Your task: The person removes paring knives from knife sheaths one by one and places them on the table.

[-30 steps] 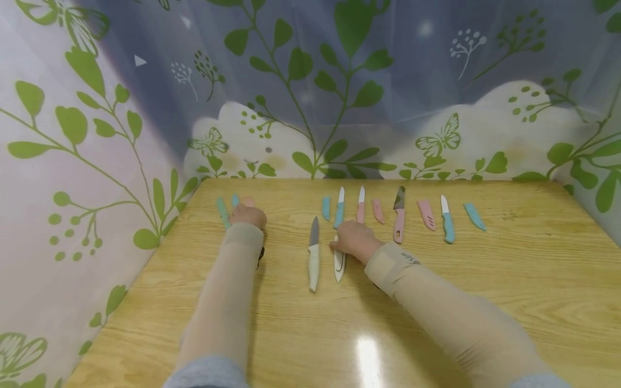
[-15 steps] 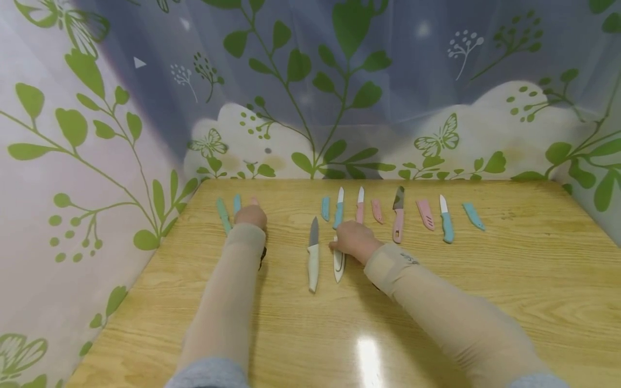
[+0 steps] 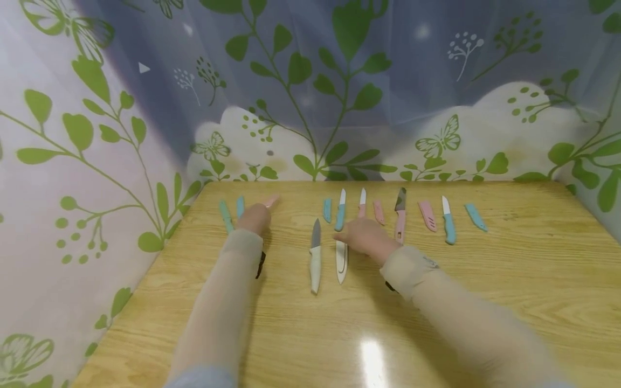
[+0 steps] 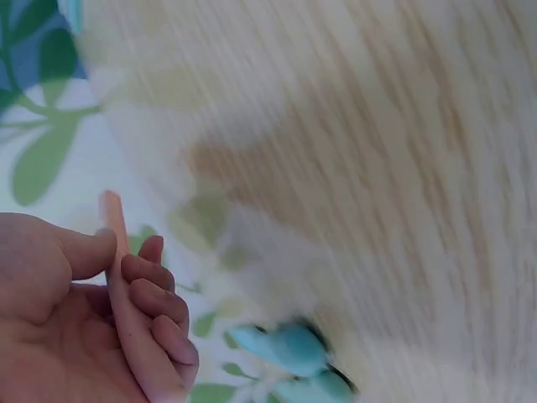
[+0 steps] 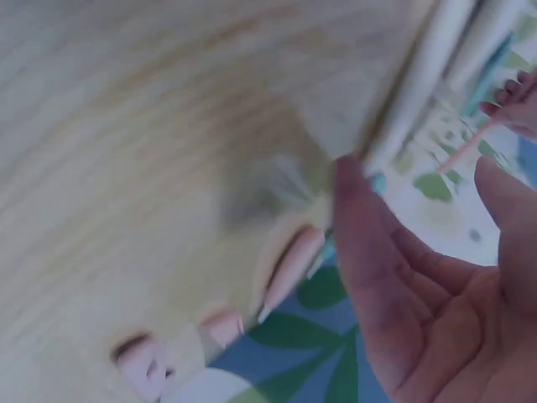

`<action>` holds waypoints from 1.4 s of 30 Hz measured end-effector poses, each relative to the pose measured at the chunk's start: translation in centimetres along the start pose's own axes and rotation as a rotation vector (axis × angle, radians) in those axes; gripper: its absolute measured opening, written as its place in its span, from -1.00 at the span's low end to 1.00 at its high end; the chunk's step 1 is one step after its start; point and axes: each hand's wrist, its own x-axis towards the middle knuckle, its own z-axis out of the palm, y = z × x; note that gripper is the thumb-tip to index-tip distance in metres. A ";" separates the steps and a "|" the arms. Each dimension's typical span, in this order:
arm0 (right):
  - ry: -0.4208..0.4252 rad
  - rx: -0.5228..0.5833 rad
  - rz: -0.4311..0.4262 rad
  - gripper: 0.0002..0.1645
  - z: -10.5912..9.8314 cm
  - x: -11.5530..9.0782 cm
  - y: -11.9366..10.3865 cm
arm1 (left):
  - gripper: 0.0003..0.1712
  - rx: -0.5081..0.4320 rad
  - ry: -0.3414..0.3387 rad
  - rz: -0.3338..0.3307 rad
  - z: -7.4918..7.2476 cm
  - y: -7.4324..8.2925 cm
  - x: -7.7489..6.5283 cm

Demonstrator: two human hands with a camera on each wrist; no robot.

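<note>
My left hand [image 3: 254,218] grips a slim pink sheathed knife [image 4: 122,294], fingers curled round it and thumb along its side in the left wrist view. In the head view its pink end [image 3: 273,202] points away to the back right. A green sheathed knife [image 3: 226,215] and a blue one [image 3: 240,206] lie just left of that hand. My right hand [image 3: 365,237] is over the far end of a white knife sheath [image 3: 342,265]; its thumb and fingers stand apart in the right wrist view. A cream-handled knife [image 3: 315,264] with a grey blade lies left of the sheath.
Along the back lie a blue sheath [image 3: 327,210], a blue-handled knife [image 3: 340,213], a pink sheath [image 3: 379,212], a pink knife [image 3: 400,218], a slotted pink sheath [image 3: 428,216], another blue-handled knife [image 3: 449,226] and a blue sheath [image 3: 476,217]. A patterned curtain [image 3: 310,124] borders the wooden table.
My left hand has moved slightly right and turned, swinging the pink sheathed knife away from the blue one. My right hand has shifted a little to the right over the white sheath.
</note>
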 end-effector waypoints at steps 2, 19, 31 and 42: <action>0.016 0.012 -0.018 -0.30 -0.5 -0.4 0.8 | -0.56 0.056 0.013 0.046 0.1 0.7 -0.4; 0.280 -0.011 -0.301 0.02 -1.6 -4.6 6.6 | -0.50 0.291 0.180 0.504 3.7 6.8 -5.5; 0.346 -0.094 -0.374 0.04 -2.0 -6.7 8.1 | -0.55 0.342 0.164 0.675 4.9 10.6 -8.9; 0.439 -0.203 -0.549 0.10 -1.0 -8.0 8.5 | -0.57 0.431 0.211 0.847 6.5 11.9 -11.3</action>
